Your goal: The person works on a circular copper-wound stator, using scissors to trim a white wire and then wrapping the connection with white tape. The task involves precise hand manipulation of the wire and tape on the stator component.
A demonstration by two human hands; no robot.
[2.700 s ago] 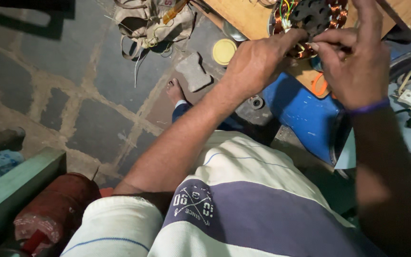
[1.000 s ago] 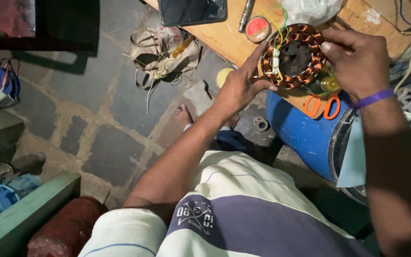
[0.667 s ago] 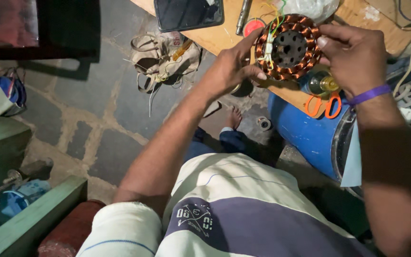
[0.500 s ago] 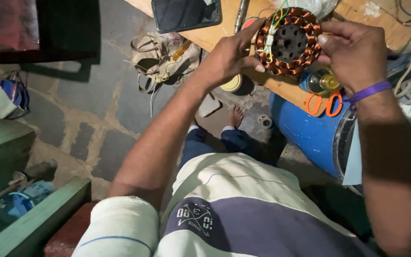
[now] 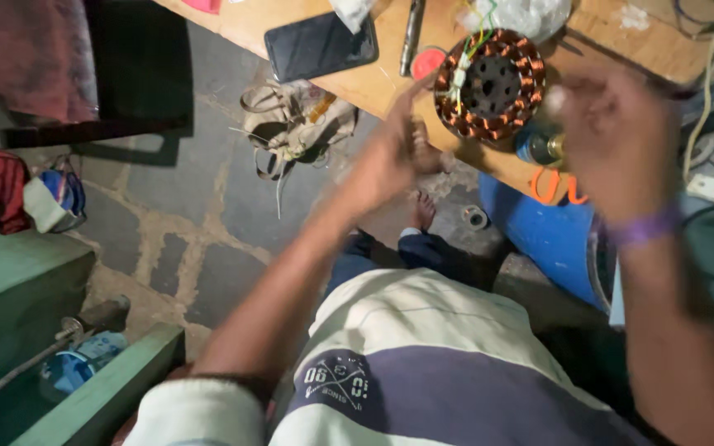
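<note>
While both hands blur, stator [image 5: 489,87] rests on table [image 5: 373,78].

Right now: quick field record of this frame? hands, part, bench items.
left hand: blurred, fingertip at the coil ring's left edge
right hand: blurred, just right of the ring; grip unclear
part: round copper-wound coil ring, dark hub, on the wooden bench
bench items: dark phone, small red round lid
below the bench: blue drum
</note>
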